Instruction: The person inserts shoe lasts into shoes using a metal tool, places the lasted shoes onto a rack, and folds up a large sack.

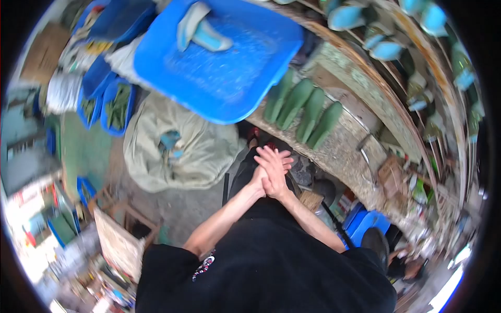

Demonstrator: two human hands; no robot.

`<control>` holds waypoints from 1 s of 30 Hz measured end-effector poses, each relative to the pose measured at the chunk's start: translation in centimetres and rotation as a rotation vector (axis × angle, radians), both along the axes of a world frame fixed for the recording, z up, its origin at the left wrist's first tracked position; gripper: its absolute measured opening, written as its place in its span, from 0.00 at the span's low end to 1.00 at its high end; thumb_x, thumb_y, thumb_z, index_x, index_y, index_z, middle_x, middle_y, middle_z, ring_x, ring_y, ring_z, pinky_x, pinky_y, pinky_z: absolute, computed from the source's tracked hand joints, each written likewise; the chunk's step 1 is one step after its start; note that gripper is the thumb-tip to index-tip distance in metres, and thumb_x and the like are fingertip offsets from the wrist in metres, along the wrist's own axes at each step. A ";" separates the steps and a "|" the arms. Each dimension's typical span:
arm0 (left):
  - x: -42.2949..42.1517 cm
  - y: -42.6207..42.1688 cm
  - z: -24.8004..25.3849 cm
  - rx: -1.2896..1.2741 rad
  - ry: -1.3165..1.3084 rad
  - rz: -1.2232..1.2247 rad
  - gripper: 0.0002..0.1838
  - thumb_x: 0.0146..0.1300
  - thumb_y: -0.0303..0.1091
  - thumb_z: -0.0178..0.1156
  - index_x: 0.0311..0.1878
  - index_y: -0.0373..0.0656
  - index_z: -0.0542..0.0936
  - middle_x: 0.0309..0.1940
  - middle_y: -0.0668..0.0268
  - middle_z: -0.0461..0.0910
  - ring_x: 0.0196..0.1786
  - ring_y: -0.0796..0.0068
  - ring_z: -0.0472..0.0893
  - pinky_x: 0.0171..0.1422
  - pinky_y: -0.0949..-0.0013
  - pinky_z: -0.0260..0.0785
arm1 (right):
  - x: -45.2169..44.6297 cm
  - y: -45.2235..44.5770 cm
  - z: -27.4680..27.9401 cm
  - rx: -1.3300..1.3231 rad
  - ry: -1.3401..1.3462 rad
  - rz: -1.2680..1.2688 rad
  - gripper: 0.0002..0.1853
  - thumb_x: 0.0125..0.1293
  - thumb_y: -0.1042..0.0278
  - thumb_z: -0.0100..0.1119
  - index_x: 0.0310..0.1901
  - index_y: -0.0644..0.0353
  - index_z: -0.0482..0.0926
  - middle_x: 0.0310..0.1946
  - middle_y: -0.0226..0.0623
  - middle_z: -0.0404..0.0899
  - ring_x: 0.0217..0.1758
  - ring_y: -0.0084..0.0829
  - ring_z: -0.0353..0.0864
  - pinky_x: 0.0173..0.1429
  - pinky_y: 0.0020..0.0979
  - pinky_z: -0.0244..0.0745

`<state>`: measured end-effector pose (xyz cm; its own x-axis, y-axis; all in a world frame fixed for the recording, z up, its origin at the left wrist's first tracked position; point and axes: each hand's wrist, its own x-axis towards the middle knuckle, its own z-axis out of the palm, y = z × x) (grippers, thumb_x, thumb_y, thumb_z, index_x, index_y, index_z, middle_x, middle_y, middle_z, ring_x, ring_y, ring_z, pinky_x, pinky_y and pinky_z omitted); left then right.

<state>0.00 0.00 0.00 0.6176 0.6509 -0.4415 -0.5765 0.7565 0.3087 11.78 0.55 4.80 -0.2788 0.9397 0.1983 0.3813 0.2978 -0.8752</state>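
My left hand (pixel 258 180) and my right hand (pixel 274 171) meet in front of my body, palm against palm, with the fingers stretched out and partly crossing. Nothing shows between them, though the inner palms are hidden. Beyond them, several green sole-shaped pieces (pixel 296 103) lie side by side on a worn bench (pixel 348 151). A large blue tub (pixel 235 73) sits further forward, tilted in view, with a pair of pale shoe-like pieces with light blue insides (pixel 211 39) in it. Neither hand touches these things.
An open cloth sack (pixel 203 156) with blue pieces inside stands left of my legs. Racks of shoe-like pieces (pixel 386 49) curve along the right. Blue bins (pixel 116 107) with green pieces stand at left, and a wooden chair (pixel 122 235) lower left. Another person (pixel 409 265) shows at lower right.
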 end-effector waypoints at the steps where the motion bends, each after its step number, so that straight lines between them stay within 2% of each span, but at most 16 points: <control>1: 0.7 -2.6 1.2 -0.044 0.018 0.065 0.39 0.81 0.63 0.37 0.86 0.51 0.48 0.84 0.60 0.54 0.84 0.59 0.57 0.88 0.55 0.46 | 0.4 -1.6 0.9 0.014 -0.012 0.078 0.36 0.77 0.40 0.44 0.75 0.59 0.67 0.78 0.50 0.63 0.84 0.55 0.57 0.85 0.62 0.35; 2: -1.8 1.9 2.2 -0.002 0.133 0.172 0.41 0.81 0.66 0.33 0.85 0.49 0.52 0.83 0.58 0.57 0.83 0.60 0.59 0.88 0.55 0.48 | 0.5 -3.3 0.2 -0.127 -0.066 0.057 0.34 0.77 0.44 0.48 0.75 0.60 0.67 0.77 0.51 0.65 0.83 0.52 0.59 0.85 0.62 0.37; 3: -4.3 6.2 3.1 0.040 0.261 0.271 0.43 0.80 0.69 0.29 0.84 0.46 0.55 0.81 0.57 0.61 0.82 0.62 0.61 0.87 0.55 0.49 | -3.8 6.1 -5.1 0.073 -0.074 0.057 0.33 0.77 0.47 0.50 0.75 0.61 0.67 0.76 0.52 0.65 0.82 0.52 0.60 0.85 0.61 0.38; 5: -7.2 0.4 7.9 0.094 0.719 0.249 0.43 0.80 0.70 0.30 0.82 0.45 0.60 0.79 0.56 0.65 0.81 0.60 0.63 0.86 0.56 0.50 | -7.0 -0.2 -8.2 -0.520 0.154 -0.093 0.37 0.80 0.38 0.43 0.77 0.59 0.64 0.77 0.48 0.64 0.82 0.44 0.61 0.85 0.56 0.44; 6: -7.2 -2.3 9.3 0.362 0.955 0.268 0.38 0.82 0.63 0.37 0.80 0.43 0.66 0.78 0.57 0.67 0.79 0.57 0.66 0.83 0.51 0.53 | -7.4 -2.7 -7.9 -1.185 0.477 -0.033 0.47 0.77 0.22 0.26 0.80 0.55 0.59 0.80 0.44 0.61 0.81 0.47 0.63 0.81 0.49 0.59; 8: -9.1 -4.1 7.4 1.051 1.550 0.016 0.34 0.78 0.59 0.46 0.75 0.44 0.73 0.76 0.50 0.67 0.78 0.44 0.67 0.82 0.40 0.53 | -10.0 -2.6 -3.6 -1.479 1.368 0.199 0.48 0.76 0.21 0.29 0.78 0.57 0.61 0.75 0.52 0.67 0.78 0.45 0.66 0.82 0.44 0.59; 9: -9.9 -5.5 5.6 1.123 1.566 0.109 0.35 0.76 0.60 0.47 0.75 0.45 0.72 0.77 0.51 0.67 0.79 0.45 0.65 0.82 0.39 0.51 | -11.2 -2.6 -2.9 -1.521 1.357 0.198 0.48 0.76 0.22 0.29 0.78 0.59 0.60 0.75 0.52 0.67 0.79 0.44 0.65 0.83 0.44 0.57; 11: -12.5 -7.5 1.9 1.208 1.591 0.210 0.39 0.73 0.63 0.50 0.77 0.46 0.69 0.77 0.55 0.67 0.80 0.46 0.64 0.82 0.37 0.49 | -13.1 -2.5 -2.7 -1.534 1.207 0.174 0.47 0.78 0.24 0.31 0.78 0.63 0.57 0.76 0.51 0.65 0.81 0.45 0.61 0.84 0.44 0.54; 13: -14.4 -7.8 1.9 0.993 1.948 -0.029 0.39 0.73 0.62 0.52 0.79 0.48 0.66 0.77 0.56 0.67 0.79 0.45 0.64 0.82 0.38 0.49 | -12.4 -1.2 -2.0 -1.458 1.162 0.269 0.46 0.79 0.28 0.36 0.81 0.61 0.52 0.79 0.50 0.62 0.81 0.44 0.62 0.84 0.44 0.54; 15: -16.6 -9.0 -0.5 0.439 1.869 0.057 0.30 0.73 0.51 0.57 0.72 0.47 0.73 0.68 0.55 0.77 0.70 0.47 0.75 0.79 0.40 0.57 | -12.6 -0.2 -2.6 -1.344 0.901 0.253 0.38 0.82 0.36 0.40 0.77 0.62 0.61 0.69 0.48 0.74 0.75 0.40 0.71 0.80 0.42 0.59; 17: -20.9 -14.3 -9.6 -0.010 1.796 0.056 0.31 0.72 0.52 0.58 0.70 0.43 0.74 0.63 0.51 0.79 0.67 0.47 0.77 0.75 0.47 0.66 | -13.4 1.0 -4.0 -1.228 0.771 0.334 0.29 0.84 0.46 0.44 0.72 0.62 0.70 0.56 0.43 0.85 0.64 0.35 0.81 0.75 0.38 0.68; 20: -25.1 -21.3 -18.1 -0.424 1.803 -0.117 0.34 0.70 0.56 0.60 0.70 0.42 0.74 0.67 0.46 0.75 0.70 0.43 0.74 0.74 0.48 0.67 | -17.1 3.6 -7.6 -1.215 0.379 0.381 0.22 0.82 0.58 0.52 0.70 0.59 0.71 0.54 0.42 0.85 0.60 0.32 0.84 0.67 0.33 0.74; 24: -31.5 -19.1 -22.1 -0.384 1.759 -0.305 0.35 0.68 0.54 0.63 0.70 0.41 0.73 0.69 0.46 0.73 0.72 0.41 0.70 0.76 0.49 0.66 | -25.3 5.9 -20.0 -1.029 0.127 0.453 0.24 0.75 0.65 0.63 0.68 0.61 0.72 0.50 0.40 0.84 0.55 0.32 0.85 0.58 0.30 0.78; 26: -37.0 -17.0 -27.7 -0.207 1.893 -0.080 0.31 0.68 0.49 0.64 0.68 0.40 0.75 0.67 0.47 0.74 0.72 0.42 0.70 0.76 0.50 0.65 | -31.9 7.3 -20.5 -0.840 -0.248 0.592 0.27 0.72 0.63 0.66 0.69 0.60 0.72 0.49 0.43 0.84 0.53 0.34 0.86 0.55 0.34 0.80; 28: -43.3 -13.0 -32.6 -0.092 1.989 0.182 0.24 0.68 0.44 0.64 0.62 0.42 0.79 0.63 0.48 0.77 0.67 0.43 0.73 0.72 0.49 0.68 | -39.1 8.6 -25.4 -0.618 -0.377 0.718 0.28 0.69 0.63 0.69 0.67 0.60 0.72 0.49 0.45 0.84 0.52 0.38 0.86 0.57 0.38 0.80; 30: -49.6 -8.6 -36.7 -0.077 1.972 0.231 0.19 0.70 0.40 0.63 0.59 0.40 0.80 0.59 0.50 0.79 0.65 0.42 0.74 0.71 0.48 0.67 | -46.7 9.7 -30.5 -0.417 -0.394 0.793 0.28 0.66 0.63 0.69 0.65 0.61 0.73 0.49 0.47 0.84 0.53 0.45 0.85 0.59 0.42 0.79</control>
<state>-49.64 -8.62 -36.71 -0.7505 0.5825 -0.3121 0.3889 0.7711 0.5041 -34.93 10.22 -25.68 -0.8351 0.4244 -0.3498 0.4913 0.2897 -0.8214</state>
